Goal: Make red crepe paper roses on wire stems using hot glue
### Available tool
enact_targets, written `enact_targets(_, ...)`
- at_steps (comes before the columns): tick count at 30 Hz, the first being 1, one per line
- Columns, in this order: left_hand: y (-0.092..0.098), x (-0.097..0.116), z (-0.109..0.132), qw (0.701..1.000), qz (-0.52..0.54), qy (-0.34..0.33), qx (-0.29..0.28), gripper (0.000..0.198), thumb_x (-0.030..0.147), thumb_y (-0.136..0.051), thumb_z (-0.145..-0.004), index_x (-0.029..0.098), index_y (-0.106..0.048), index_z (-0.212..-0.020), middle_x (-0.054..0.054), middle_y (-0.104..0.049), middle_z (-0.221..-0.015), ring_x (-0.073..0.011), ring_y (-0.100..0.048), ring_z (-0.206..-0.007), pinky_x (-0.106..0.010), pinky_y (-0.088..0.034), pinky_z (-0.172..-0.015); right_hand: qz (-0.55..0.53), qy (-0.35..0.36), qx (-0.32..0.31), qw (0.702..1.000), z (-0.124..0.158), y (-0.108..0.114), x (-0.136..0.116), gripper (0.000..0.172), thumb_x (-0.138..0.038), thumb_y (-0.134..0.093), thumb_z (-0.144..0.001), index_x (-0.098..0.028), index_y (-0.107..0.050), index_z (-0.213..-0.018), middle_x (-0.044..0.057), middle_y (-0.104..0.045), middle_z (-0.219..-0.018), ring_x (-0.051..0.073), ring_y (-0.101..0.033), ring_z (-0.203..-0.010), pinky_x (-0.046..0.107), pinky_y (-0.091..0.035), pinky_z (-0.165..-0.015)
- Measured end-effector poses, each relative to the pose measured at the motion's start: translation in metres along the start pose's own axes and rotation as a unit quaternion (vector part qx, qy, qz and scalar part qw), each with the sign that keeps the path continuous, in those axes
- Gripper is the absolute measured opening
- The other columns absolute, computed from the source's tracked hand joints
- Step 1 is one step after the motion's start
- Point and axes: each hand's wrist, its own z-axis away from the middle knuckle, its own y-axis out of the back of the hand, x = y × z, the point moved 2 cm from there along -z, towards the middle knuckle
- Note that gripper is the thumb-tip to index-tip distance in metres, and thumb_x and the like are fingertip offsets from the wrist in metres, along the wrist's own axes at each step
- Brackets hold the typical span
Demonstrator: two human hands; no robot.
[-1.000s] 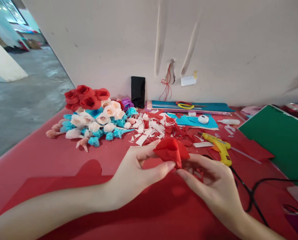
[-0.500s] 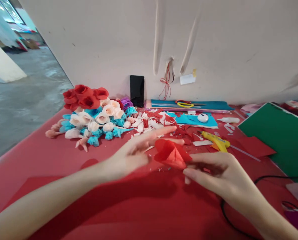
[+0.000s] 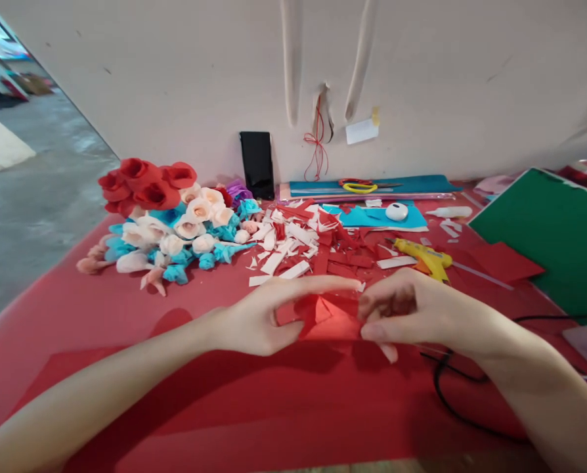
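Observation:
A folded piece of red paper (image 3: 333, 320), shaped like a flower cup in the earlier view, is held between both hands above the table. My left hand (image 3: 259, 318) curves around its left side, with the thumb at the left edge and the index finger stretched along the top behind it. On the right edge, my right hand (image 3: 412, 312) pinches the paper between thumb and bent fingers. Below the hands lies a large red sheet (image 3: 254, 407). Beyond them are red and white paper scraps (image 3: 293, 243).
Red, white and blue paper flowers (image 3: 150, 197) are heaped at the left. A phone (image 3: 257, 164) leans on the wall beside scissors (image 3: 360, 186). To the right lie a yellow glue gun (image 3: 424, 257), a green board (image 3: 549, 243) and a black cord (image 3: 441, 387).
My left hand has closed in around the red paper, which now looks flatter from the front. My right hand still pinches its right edge. The view has shifted slightly.

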Motion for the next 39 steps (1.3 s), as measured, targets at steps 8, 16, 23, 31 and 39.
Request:
enact_targets(8,0.003,-0.001,0.001,0.997,-0.072,-0.027,0.031,0.07,0.006,-0.06,-0.069,0.026,-0.033,-0.131,-0.007,-0.051,-0.126,-0.0185,-0.055,-0.104,-0.028,-0.047,-0.089,0.088,-0.001,0.028,0.996,0.001,0.003,-0.002,0.021,-0.039,-0.06,-0.073,-0.019,-0.063,-0.071,-0.003,-0.058,-0.049,0.007,-0.052,-0.048,0.017,-0.036,-0.047)
enact_targets(16,0.001,0.012,-0.005,0.947,-0.271,-0.168,0.022,0.027,0.015,-0.061,-0.073,0.014,-0.056,-0.1,-0.006,-0.068,-0.086,-0.0142,-0.06,-0.083,-0.034,-0.039,-0.096,0.103,0.007,0.063,0.993,0.001,-0.004,0.001,0.022,-0.039,-0.058,-0.073,-0.019,-0.064,-0.076,-0.001,-0.058,-0.051,0.008,-0.046,-0.044,0.018,-0.032,-0.041)
enact_targets(23,-0.001,0.016,-0.005,0.932,-0.326,-0.161,0.007,0.014,0.018,-0.06,-0.075,0.018,-0.062,-0.089,-0.004,-0.068,-0.08,-0.0139,-0.061,-0.076,-0.04,-0.036,-0.098,0.11,0.029,0.054,0.992,0.002,-0.008,0.003,0.02,-0.038,-0.057,-0.074,-0.02,-0.066,-0.078,-0.003,-0.056,-0.051,0.006,-0.043,-0.045,0.017,-0.031,-0.042)
enact_targets(31,0.001,0.015,-0.004,0.934,-0.319,-0.161,0.01,0.014,0.019,-0.058,-0.076,0.017,-0.064,-0.089,-0.005,-0.067,-0.079,-0.0139,-0.061,-0.077,-0.039,-0.035,-0.098,0.103,0.024,0.059,0.993,0.002,-0.009,0.001,0.018,-0.035,-0.056,-0.075,-0.021,-0.066,-0.076,-0.003,-0.056,-0.049,0.006,-0.042,-0.043,0.017,-0.03,-0.041)
enact_targets(39,0.003,0.008,-0.002,0.932,-0.331,-0.148,0.013,0.012,0.017,-0.057,-0.075,0.019,-0.062,-0.086,-0.003,-0.067,-0.076,-0.0126,-0.062,-0.075,-0.039,-0.036,-0.098,0.12,0.028,0.062,0.99,-0.004,-0.007,0.003,0.017,-0.035,-0.057,-0.075,-0.022,-0.066,-0.078,-0.003,-0.06,-0.054,0.006,-0.045,-0.045,0.016,-0.032,-0.042)
